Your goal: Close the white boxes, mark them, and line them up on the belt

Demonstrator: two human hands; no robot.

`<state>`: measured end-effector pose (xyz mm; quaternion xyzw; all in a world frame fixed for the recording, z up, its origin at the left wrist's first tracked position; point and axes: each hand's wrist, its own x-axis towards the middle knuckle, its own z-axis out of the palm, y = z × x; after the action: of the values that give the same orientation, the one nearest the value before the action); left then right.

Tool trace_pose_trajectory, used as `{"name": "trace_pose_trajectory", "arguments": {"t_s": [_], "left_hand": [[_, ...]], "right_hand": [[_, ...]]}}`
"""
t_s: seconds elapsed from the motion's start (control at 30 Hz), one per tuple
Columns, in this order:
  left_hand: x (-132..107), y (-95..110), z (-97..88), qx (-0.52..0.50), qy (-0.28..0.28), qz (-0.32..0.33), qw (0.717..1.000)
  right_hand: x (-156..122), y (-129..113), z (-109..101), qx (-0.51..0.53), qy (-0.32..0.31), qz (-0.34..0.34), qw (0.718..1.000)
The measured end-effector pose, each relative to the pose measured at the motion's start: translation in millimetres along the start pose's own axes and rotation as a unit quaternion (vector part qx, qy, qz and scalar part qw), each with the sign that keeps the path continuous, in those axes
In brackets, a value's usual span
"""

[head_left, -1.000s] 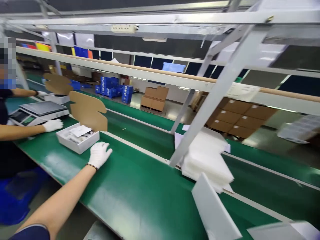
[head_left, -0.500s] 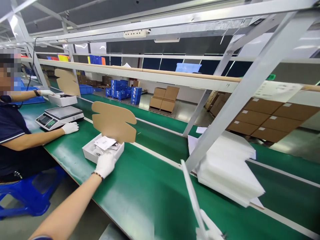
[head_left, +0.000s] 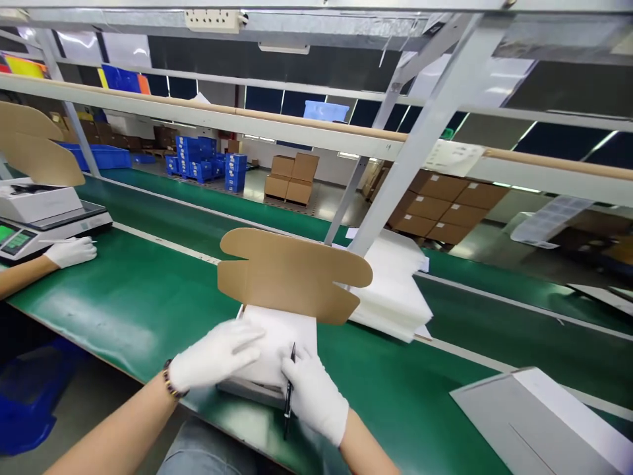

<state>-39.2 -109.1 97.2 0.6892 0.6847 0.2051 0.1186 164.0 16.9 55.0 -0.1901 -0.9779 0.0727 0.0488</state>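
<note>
An open box (head_left: 257,390) with a raised brown cardboard lid (head_left: 291,274) sits at the near edge of the green belt (head_left: 148,297). A white foam sheet (head_left: 284,336) lies on top of its contents. My left hand (head_left: 215,356), in a white glove, rests flat and open on the sheet's left side. My right hand (head_left: 311,392), also gloved, presses the sheet's right side and grips a black pen (head_left: 288,396) between its fingers.
A stack of white foam sheets (head_left: 395,290) lies behind the box by a slanted metal post (head_left: 395,171). A grey flat box (head_left: 539,422) sits at right. A co-worker's gloved hand (head_left: 72,251) rests by a scale (head_left: 49,224) at left. Cartons stand beyond.
The box has come along the belt from the left to right in front of me. The foam sheet that my right hand carried now lies on the box, with both hands on it.
</note>
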Motion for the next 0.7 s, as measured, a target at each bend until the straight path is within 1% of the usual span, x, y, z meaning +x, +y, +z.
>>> {"name": "trace_pose_trajectory", "arguments": {"t_s": [0.03, 0.07, 0.13, 0.2, 0.23, 0.33, 0.37, 0.43, 0.5, 0.53, 0.63, 0.7], "left_hand": [[15.1, -6.3, 6.8, 0.042, -0.003, -0.044, 0.998], [29.2, -11.8, 16.6, 0.077, -0.016, -0.073, 0.994], [49.7, -19.8, 38.1, 0.103, -0.023, -0.092, 0.99], [57.7, -23.7, 53.1, 0.089, 0.0, -0.067, 0.994], [58.0, -24.0, 56.7, 0.078, 0.02, -0.043, 0.996], [52.9, -17.4, 56.4, 0.057, 0.061, 0.032, 0.996], [51.8, -13.4, 55.4, 0.052, 0.063, 0.049, 0.995], [53.1, -4.6, 55.6, 0.05, 0.055, 0.06, 0.995], [59.9, 2.5, 58.9, 0.052, 0.048, 0.066, 0.995], [65.1, 4.8, 61.1, 0.051, 0.048, 0.08, 0.994], [82.7, 7.6, 66.4, 0.039, 0.058, 0.146, 0.987], [92.5, 7.2, 68.2, 0.032, 0.054, 0.159, 0.985]], "right_hand": [[1.3, 3.7, 2.1, 0.021, -0.001, 0.014, 1.0], [3.9, 7.1, 3.8, 0.041, 0.009, 0.039, 0.998], [12.0, 11.8, 5.5, 0.059, 0.037, 0.097, 0.993], [20.2, 12.8, 5.0, 0.054, 0.058, 0.14, 0.987], [22.7, 11.9, 4.3, 0.051, 0.06, 0.15, 0.986], [19.8, 7.4, 2.1, 0.054, 0.037, 0.155, 0.986], [15.8, 6.8, 2.2, 0.057, 0.031, 0.16, 0.985], [6.3, 8.9, 4.0, 0.061, 0.037, 0.171, 0.983], [-0.8, 16.3, 6.9, 0.051, 0.052, 0.18, 0.981], [-2.6, 21.6, 8.2, 0.043, 0.059, 0.184, 0.98], [-0.5, 38.8, 9.8, 0.06, 0.075, 0.195, 0.976], [3.5, 47.7, 10.4, 0.099, 0.088, 0.201, 0.971]]}}
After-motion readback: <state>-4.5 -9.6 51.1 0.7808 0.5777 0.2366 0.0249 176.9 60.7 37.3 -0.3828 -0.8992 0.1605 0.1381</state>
